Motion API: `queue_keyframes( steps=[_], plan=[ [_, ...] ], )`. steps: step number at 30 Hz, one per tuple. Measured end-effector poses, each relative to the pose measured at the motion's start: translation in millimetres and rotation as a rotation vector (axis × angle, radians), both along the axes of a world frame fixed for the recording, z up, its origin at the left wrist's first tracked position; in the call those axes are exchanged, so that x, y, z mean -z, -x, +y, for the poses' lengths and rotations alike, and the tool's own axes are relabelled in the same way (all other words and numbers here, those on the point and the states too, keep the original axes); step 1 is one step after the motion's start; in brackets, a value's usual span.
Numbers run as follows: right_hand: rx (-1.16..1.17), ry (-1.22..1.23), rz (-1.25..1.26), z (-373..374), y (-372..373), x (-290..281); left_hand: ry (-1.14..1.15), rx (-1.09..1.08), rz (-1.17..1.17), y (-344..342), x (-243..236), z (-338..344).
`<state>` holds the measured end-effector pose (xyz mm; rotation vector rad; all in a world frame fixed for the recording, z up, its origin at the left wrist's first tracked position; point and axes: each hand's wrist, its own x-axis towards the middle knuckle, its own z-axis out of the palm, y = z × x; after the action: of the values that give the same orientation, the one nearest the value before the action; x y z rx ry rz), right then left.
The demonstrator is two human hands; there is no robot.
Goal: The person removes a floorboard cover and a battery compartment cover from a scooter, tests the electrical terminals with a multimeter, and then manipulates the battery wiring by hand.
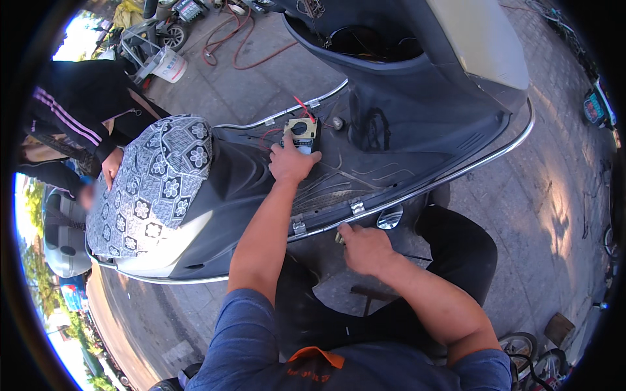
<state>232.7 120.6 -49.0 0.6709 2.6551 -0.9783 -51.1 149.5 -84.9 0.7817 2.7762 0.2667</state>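
meter (300, 130) lies face up on the scooter (417, 111) footboard (365, 164), pale faceplate round a dark dial. left hand (293, 161) is on its near end: thumb by the right edge, index out toward the dial, other fingers to the left. contact looks certain, but can't tell whether it's squeezing or only resting there. right hand (368, 249) is lower, just beside the chrome rail (531, 116) on the near side, fingers curled together on a small pale piece (340, 239); most of it is hidden in the fist, can't say what it is

progress, my read: set-up stage rather than finished. done: meter is out and in reach, red probe (304, 109) at its top right corner, red lead (270, 132) off to its left. left: no probe seen on any contact, so a reading doesn't look taken. dial setting and display too small to tell, second probe not made out

around it: opening (385, 47) in the front panel is uncovered with dark inside, round mirror (390, 217) below the rail near the right hand, patterned cover (156, 186) on the seat. co-worker's hand (112, 167) rests on that cover, well apart from the meter. red hose (267, 64) and white bucket (171, 67) on the ground beyond
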Motion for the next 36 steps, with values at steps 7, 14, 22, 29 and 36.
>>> queue_keyframes(
  steps=[7,14,22,29,36],
  plan=[
    [0.049,0.002,0.085,-0.9,0.5,-0.1,-0.595,0.178,0.083,-9.5,-80.7,-56.3],
    [0.151,-0.03,0.306,-1.0,2.2,-3.4,-1.013,0.273,0.051,-58.3,-157.6,-131.4],
    [0.277,0.024,0.412,6.7,13.5,-24.2,-1.182,0.336,-0.046,-106.3,-244.0,-178.0],
    [0.392,0.104,0.548,5.5,15.8,-36.5,-1.36,0.263,0.043,-153.4,-287.7,-241.8],
    [0.044,0.742,0.67,-14.7,16.1,-51.4,-1.199,0.459,-0.397,-196.3,-311.3,-271.9]
  ],
)
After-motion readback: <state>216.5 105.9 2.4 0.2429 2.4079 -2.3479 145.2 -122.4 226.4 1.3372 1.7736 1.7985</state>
